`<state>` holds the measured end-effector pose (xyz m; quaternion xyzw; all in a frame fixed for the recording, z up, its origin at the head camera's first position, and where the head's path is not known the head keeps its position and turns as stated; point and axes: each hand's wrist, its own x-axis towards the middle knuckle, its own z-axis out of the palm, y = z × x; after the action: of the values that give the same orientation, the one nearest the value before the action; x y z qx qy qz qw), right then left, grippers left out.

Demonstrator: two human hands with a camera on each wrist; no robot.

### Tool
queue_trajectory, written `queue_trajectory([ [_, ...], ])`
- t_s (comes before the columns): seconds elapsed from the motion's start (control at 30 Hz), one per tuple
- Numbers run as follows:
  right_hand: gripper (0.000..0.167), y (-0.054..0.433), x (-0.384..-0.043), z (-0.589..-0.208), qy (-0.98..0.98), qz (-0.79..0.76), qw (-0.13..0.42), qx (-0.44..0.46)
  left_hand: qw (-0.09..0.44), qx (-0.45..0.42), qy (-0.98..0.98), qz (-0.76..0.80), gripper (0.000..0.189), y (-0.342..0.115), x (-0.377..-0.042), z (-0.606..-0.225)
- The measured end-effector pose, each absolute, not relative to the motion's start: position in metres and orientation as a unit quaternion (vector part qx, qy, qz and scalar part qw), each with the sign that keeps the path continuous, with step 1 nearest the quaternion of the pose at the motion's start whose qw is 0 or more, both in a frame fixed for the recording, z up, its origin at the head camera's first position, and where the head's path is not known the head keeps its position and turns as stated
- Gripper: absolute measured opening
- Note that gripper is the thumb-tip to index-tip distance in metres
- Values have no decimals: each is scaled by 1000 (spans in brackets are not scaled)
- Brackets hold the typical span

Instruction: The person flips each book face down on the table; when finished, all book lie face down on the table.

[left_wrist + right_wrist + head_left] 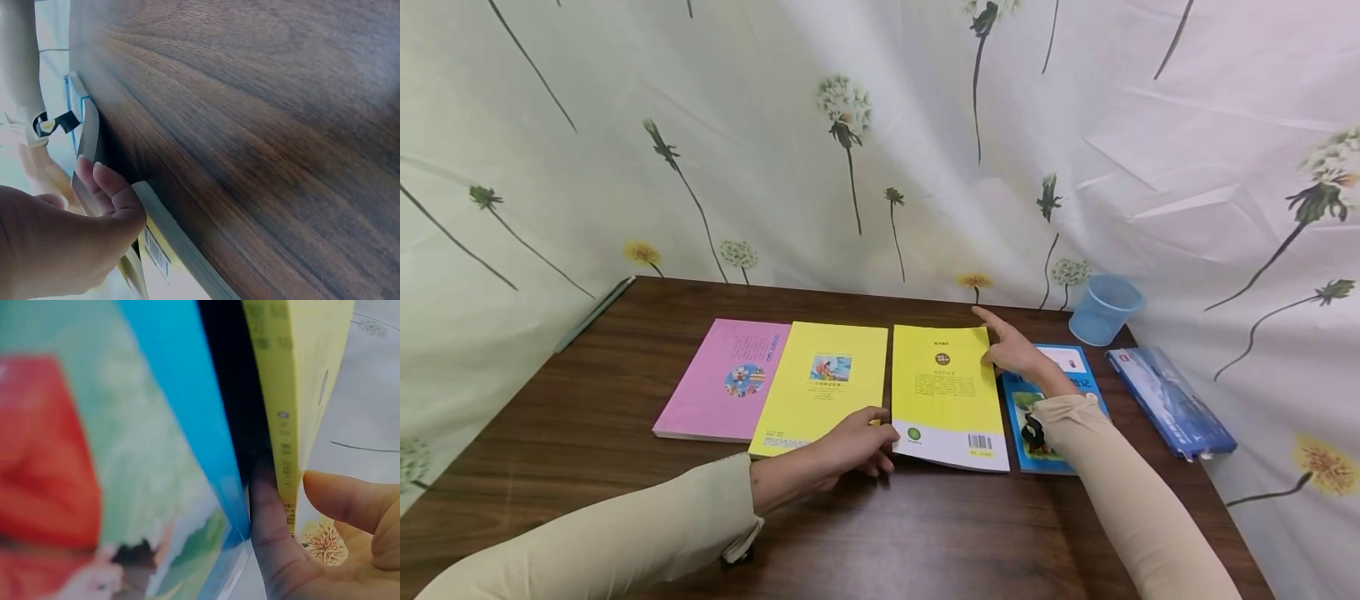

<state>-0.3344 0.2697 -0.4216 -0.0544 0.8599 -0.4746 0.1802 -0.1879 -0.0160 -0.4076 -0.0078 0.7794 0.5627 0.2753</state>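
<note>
A yellow-and-white book lies back cover up, with a green round mark and a barcode near its front edge. At its near left corner my left hand pinches the book with bent fingers. My right hand holds its far right corner, the thumb at the spine and the index finger stretched past the far edge. In the right wrist view the yellow spine stands between two digits. A second yellow book lies left of it, partly behind my left hand, and a pink book lies further left.
A blue illustrated book lies under my right forearm. Further right are a blue packet and a light blue cup. A thin green strip lies along the table's left edge; a dandelion-print curtain hangs behind.
</note>
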Motion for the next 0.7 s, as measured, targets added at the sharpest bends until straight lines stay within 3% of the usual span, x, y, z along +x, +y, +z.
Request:
queue_trajectory([
  [0.7,84,250,-336,-411,948,-272,155,-52,315,11,781,539,64,-28,-175,-388],
])
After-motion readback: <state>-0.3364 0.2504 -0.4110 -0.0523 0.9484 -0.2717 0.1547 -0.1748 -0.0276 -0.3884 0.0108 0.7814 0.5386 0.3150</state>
